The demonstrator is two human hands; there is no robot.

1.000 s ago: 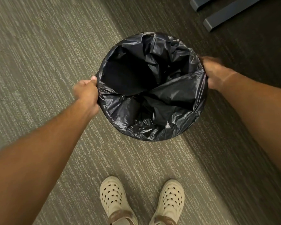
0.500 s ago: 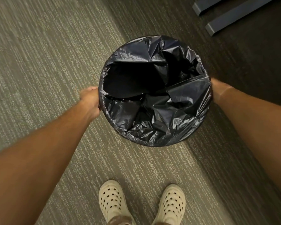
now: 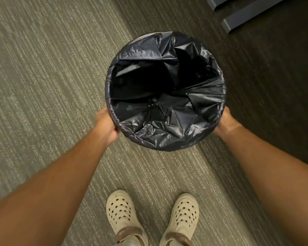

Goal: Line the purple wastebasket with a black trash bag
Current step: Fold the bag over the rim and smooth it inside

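Finishing the lining looks like the step in hand: the bag (image 3: 167, 107) already sits in the bin (image 3: 140, 38) with its mouth folded out over the rim nearly all the way round. Only at the far left edge does a thin sliver of bare rim show — greyish here, its purple hard to make out. The bin stands on the carpet (image 3: 43, 86), just ahead of the shoes (image 3: 121, 212).

The left hand (image 3: 106, 124) is against the bin's near left side and the right hand (image 3: 224, 124) against its near right, both low under the rim. The fingers are hidden behind the bin and the left hand is blurred, so I cannot tell whether either grip is spread or pinching the plastic.

Next, I judge, the move calls for tugging the overhang down at that far edge and pressing the slack inward — the plastic is thin, glossy and heavily creased, bunched in folds across the near right half, with a dark open hollow at the far left
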